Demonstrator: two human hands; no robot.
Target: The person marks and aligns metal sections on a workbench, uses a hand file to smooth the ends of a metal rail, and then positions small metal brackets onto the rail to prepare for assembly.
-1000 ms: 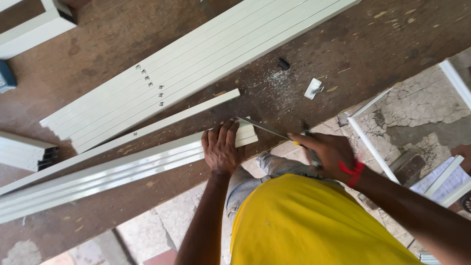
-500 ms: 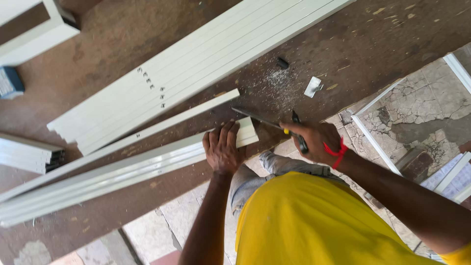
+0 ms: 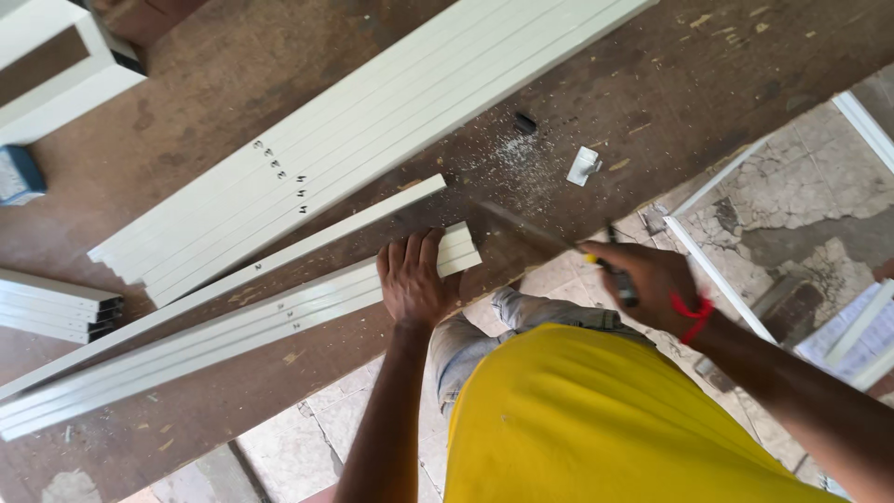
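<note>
Head view. The left hand (image 3: 416, 278) lies flat, fingers together and extended, pressing down on the near end of a long cream-white ribbed profile strip (image 3: 233, 337) that rests on the worn brown wooden bench (image 3: 708, 84). The strip's cut end sits just beyond the fingertips, toward the right hand.

The right hand (image 3: 644, 279) (a red band at its wrist) is closed around the dark handle of a hand saw (image 3: 540, 235). The thin grey blade runs from that hand toward the left hand and meets the bench beside the strip's cut end; whether the blade touches the strip cannot be told.

Beyond the left hand's fingertips lies a narrow cream-white flat strip (image 3: 279, 261), roughly parallel to the held one. Farther beyond is a wide bundle of cream-white profile lengths (image 3: 391, 121), laid diagonally.

Pale sawdust (image 3: 517, 168) is scattered on the bench beyond the blade. A small white clip-like piece (image 3: 584, 166) lies beyond the right hand, near a small black fragment (image 3: 525, 122).

The person wears a yellow shirt (image 3: 596, 419).
</note>
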